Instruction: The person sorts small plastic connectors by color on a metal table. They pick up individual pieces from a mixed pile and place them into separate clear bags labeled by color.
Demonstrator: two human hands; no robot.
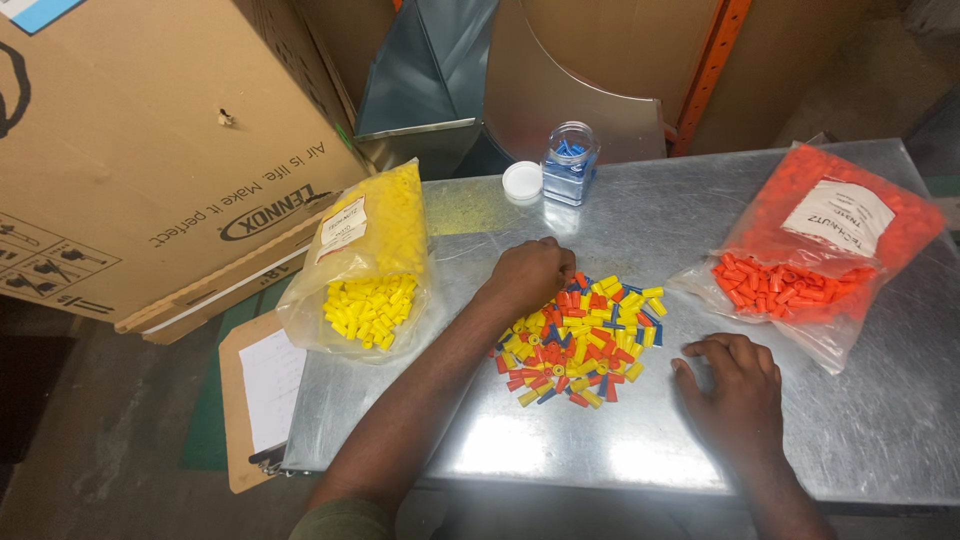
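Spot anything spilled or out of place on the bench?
Nothing damaged. A mixed pile of caps lies loose on the metal table. The jar stands open, its lid beside it. Both bags, yellow and orange, lie open.

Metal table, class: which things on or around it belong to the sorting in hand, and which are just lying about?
In use: mixed pile of connectors, left hand, right hand, yellow bag, orange bag, jar of blue ones, its white lid.

Lying about: cardboard box, clipboard, sheet-metal duct.
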